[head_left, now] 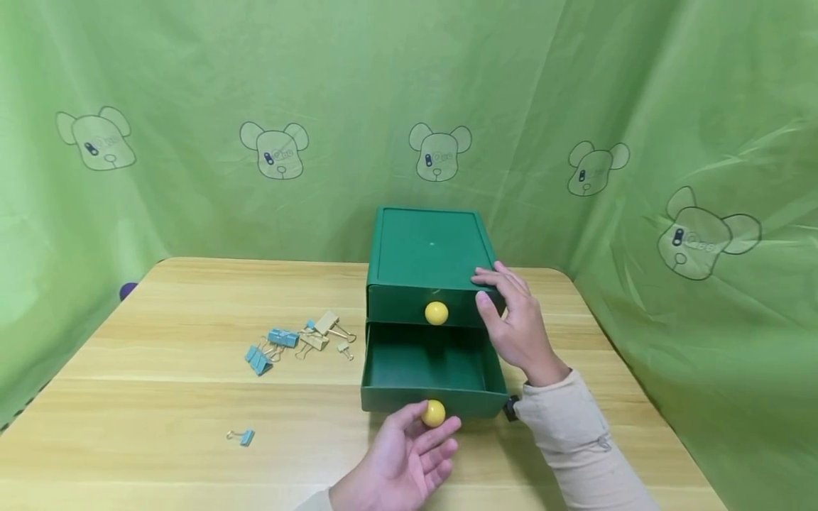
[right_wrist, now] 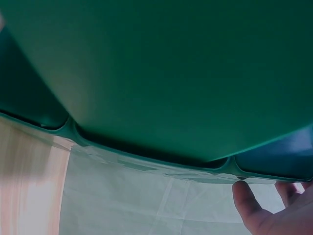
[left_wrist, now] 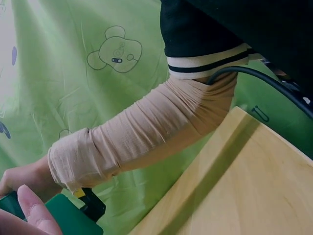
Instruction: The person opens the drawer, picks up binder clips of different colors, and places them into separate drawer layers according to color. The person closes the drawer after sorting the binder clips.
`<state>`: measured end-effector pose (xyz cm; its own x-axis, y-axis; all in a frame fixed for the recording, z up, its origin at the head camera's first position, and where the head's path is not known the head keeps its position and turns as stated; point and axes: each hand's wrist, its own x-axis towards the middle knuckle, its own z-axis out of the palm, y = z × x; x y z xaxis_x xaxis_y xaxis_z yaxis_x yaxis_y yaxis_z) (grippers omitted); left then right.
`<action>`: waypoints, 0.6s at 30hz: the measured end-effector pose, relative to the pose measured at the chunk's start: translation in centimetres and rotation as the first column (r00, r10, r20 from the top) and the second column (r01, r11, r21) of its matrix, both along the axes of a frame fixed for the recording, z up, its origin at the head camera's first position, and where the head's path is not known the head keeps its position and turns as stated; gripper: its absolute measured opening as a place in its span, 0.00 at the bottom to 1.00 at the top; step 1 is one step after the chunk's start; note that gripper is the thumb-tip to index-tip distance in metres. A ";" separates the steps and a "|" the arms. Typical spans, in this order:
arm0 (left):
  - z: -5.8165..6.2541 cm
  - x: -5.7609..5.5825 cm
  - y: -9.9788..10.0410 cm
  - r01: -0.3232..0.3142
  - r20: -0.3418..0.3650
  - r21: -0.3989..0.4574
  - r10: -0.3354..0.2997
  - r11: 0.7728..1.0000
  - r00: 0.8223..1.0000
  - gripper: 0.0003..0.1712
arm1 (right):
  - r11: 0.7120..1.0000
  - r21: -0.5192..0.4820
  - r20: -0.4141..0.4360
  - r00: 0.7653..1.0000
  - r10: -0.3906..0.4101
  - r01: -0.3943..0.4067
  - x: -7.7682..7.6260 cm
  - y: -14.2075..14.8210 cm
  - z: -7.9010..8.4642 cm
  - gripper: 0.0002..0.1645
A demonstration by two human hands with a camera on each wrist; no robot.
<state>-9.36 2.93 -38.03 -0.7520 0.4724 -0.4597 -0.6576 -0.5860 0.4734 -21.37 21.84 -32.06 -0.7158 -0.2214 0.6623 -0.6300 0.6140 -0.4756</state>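
A green two-drawer desktop box [head_left: 429,245] stands on the table, its lower drawer [head_left: 434,399] pulled out and bare inside. The upper drawer [head_left: 396,304] is closed and has a yellow ball knob [head_left: 437,313]. My left hand [head_left: 405,458] pinches the lower yellow knob [head_left: 434,413] between thumb and forefinger, the other fingers loosely bent below. At the box's front right corner, my right hand [head_left: 514,323] rests with extended fingers over the top edge and the thumb near the upper drawer front. In the right wrist view, fingertips [right_wrist: 243,188] meet the green box's edge.
Left of the box lies a cluster of binder clips, blue ones [head_left: 283,338] and beige ones [head_left: 326,323]. A small blue binder clip [head_left: 246,437] lies apart, nearer the front. Green printed curtains [head_left: 358,92] surround the wooden table [head_left: 160,397].
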 end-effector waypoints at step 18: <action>-2.0 -0.2 -2.2 0.023 -0.055 -0.057 -0.026 0.998 0.998 0.11 | 1.000 -0.007 0.001 1.000 -0.003 0.003 -0.1 0.0 -0.1 0.17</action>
<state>-9.53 0.71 -40.03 -0.7659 0.4653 -0.4437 -0.6429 -0.5417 0.5416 -21.46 21.79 -32.13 -0.7168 -0.2145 0.6634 -0.6278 0.6125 -0.4804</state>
